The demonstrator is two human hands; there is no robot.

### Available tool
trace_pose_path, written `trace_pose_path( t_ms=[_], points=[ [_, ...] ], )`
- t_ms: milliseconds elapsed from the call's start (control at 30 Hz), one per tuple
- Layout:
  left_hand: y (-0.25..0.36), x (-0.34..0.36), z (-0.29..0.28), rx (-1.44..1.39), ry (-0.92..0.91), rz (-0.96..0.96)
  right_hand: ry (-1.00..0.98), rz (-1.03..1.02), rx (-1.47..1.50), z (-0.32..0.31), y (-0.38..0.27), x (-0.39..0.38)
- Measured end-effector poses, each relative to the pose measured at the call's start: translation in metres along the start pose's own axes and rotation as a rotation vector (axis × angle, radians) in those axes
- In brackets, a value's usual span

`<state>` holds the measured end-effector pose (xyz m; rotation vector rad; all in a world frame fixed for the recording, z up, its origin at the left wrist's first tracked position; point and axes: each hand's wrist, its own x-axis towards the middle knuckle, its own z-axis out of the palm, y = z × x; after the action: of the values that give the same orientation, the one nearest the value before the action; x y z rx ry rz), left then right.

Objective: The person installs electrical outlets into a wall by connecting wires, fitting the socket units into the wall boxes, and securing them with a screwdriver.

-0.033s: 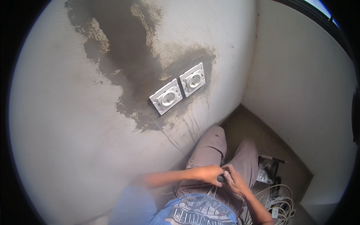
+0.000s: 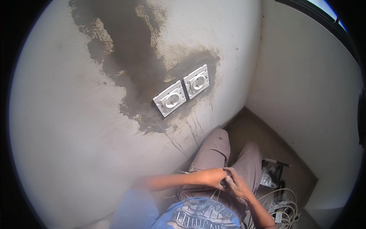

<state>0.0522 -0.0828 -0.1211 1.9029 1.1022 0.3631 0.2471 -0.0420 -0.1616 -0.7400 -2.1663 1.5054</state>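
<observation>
My left hand [image 2: 214, 177] and my right hand [image 2: 235, 184] meet above my lap. Both are closed around a small dark grey object [image 2: 223, 183] with a rounded end. Fingers cover most of it, so its kind cannot be made out. Beyond my left forearm a thin pale rod [image 2: 183, 172] sticks out; whether it belongs to the held object is hidden. On the wall ahead sit two white sockets without outer frames, the left socket [image 2: 170, 99] and the right socket [image 2: 197, 81], side by side and apart from my hands.
Dark grey plaster [image 2: 129, 49] surrounds the sockets on the white wall [image 2: 57, 95]. My bent knees [image 2: 214, 147] are close to it. Right of my legs lie a clear plastic bag [image 2: 270, 175] and coiled pale cables [image 2: 284, 208] on the floor. Another wall [image 2: 305, 99] closes the right side.
My fingers have shifted around the dark object, so less of it shows. The thin pale rod now appears beyond my left forearm. The sockets look unchanged.
</observation>
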Motion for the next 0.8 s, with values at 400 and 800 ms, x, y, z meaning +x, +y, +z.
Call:
trace_pose_path(
  t_ms=[400,800],
  points=[
    [0.041,-0.034,-0.096,-0.921,1.164,0.141,0.443,-0.163,0.186,-0.04,-0.093,0.038],
    [0.049,-0.016,-0.154,-1.153,1.089,0.349,0.476,-0.512,-0.297,-0.061,-0.157,0.079]
  ],
)
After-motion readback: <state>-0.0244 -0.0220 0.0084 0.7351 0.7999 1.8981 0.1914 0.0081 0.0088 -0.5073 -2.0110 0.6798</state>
